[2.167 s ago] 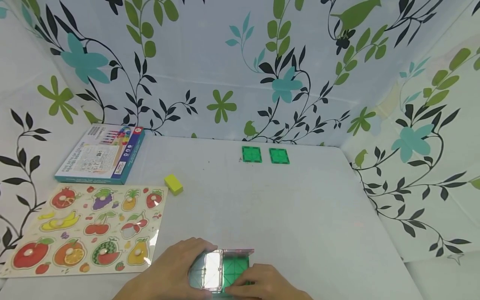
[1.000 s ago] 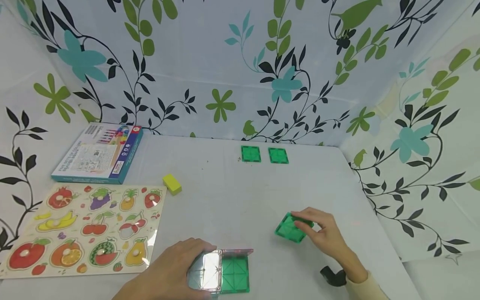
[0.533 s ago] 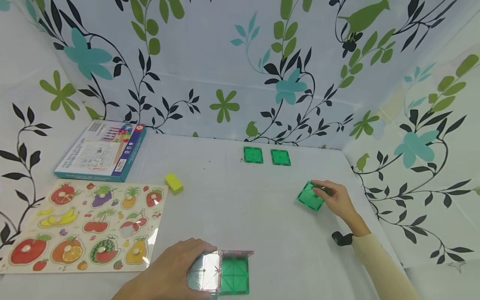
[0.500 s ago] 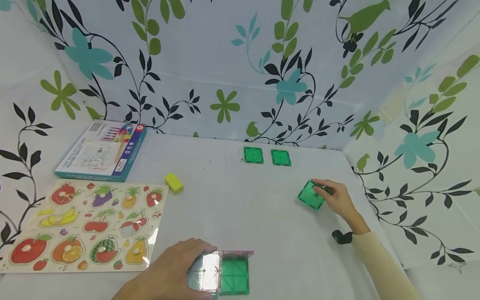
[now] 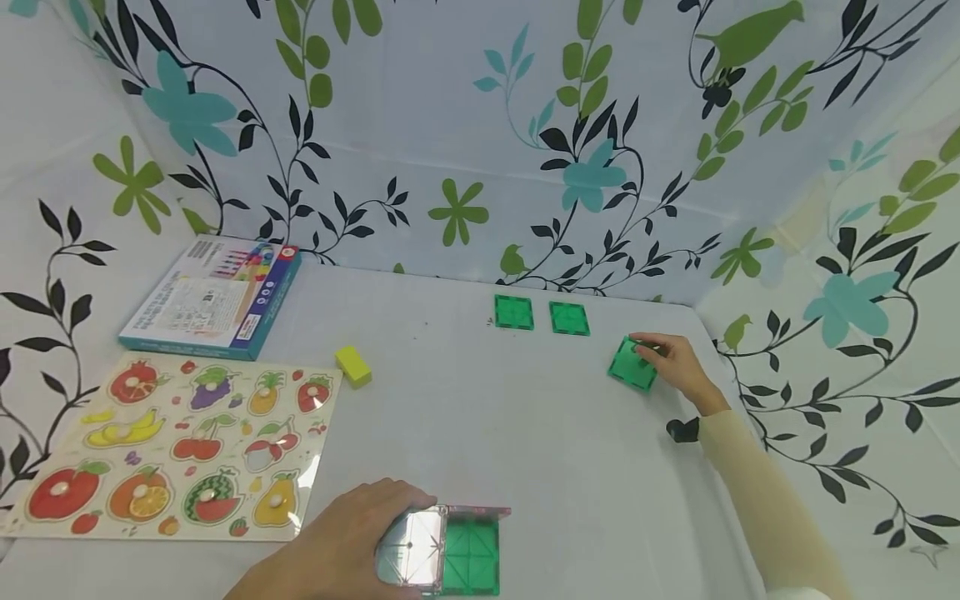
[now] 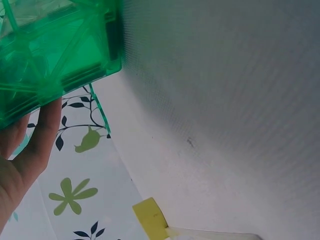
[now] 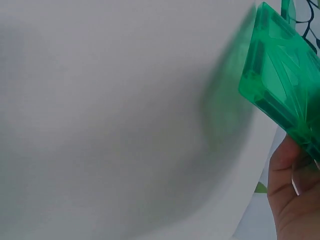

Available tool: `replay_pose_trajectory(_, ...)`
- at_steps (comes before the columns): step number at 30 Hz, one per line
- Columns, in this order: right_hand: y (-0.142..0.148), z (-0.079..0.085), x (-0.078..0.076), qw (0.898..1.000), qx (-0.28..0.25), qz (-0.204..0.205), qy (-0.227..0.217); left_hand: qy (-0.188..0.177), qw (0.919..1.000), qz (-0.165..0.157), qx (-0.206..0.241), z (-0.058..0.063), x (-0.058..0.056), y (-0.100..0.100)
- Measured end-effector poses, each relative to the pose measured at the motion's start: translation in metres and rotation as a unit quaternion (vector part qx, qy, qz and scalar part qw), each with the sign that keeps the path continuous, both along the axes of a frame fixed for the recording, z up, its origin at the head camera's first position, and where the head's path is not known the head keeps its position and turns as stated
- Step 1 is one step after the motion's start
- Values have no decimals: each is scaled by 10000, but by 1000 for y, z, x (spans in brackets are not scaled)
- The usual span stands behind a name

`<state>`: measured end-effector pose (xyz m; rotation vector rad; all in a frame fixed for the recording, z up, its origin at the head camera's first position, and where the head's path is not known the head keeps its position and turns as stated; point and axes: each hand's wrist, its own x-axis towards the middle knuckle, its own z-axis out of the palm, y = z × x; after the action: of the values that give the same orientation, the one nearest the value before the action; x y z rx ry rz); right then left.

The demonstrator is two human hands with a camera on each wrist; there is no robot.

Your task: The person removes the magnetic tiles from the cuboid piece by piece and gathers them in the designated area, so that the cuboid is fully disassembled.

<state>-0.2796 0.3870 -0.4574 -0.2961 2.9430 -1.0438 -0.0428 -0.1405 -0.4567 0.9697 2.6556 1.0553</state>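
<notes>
My left hand (image 5: 341, 537) grips a small structure of magnetic tiles near the table's front edge. Its parts are a shiny clear tile (image 5: 412, 546), a green square tile (image 5: 471, 557) beside it and a pinkish tile (image 5: 483, 511) seen edge-on at the back. In the left wrist view the fingers hold the green see-through walls (image 6: 55, 55) from below. At the table's right side my right hand (image 5: 678, 371) pinches a loose green square tile (image 5: 630, 364) between thumb and fingers. The right wrist view shows that tile tilted above the table, its shadow beneath.
Two green square tiles (image 5: 513, 312) lie at the back of the table. On the left are a fruit puzzle board (image 5: 247, 396), a flat box (image 5: 210, 296) and a yellow block (image 5: 352, 367). A black wrist camera (image 5: 682, 431) sits on the right wrist.
My right hand has left the structure and moved right and toward the back, carrying the green tile. The left hand has kept its grip in place. The head view has shifted slightly.
</notes>
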Motion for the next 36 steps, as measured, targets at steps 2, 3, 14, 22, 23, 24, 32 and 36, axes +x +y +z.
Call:
replay_pose_trajectory(2,2,0,-10,9996,182,-97,-174,71,10000,-23,20,-1,-1,0)
replay_pose_trajectory(3,3,-1,-15,9992,250,-139,-270,115,9999,-31,30,-1,-1,0)
replay_pose_trajectory(14,-1,-3,-64,9949,505,-351,-801,364,9991,-74,187,-5,-1,0)
replay_pose_trajectory(22,-12,-12,-90,9886,817,-626,-1095,242,9994,-10,229,-5,-1,0)
replay_pose_trajectory(23,-13,-13,-92,9879,878,-659,-1097,335,9991,-9,241,-5,-1,0)
replay_pose_trajectory(24,-15,-14,-93,9871,959,-690,-1081,415,9988,-5,254,-5,-1,0)
replay_pose_trajectory(32,-23,-23,-100,9819,1527,-903,-656,532,9983,-55,233,-6,-2,0)
replay_pose_trajectory(36,-28,-23,-100,9819,1657,-780,-486,807,9964,-71,245,-8,-2,0)
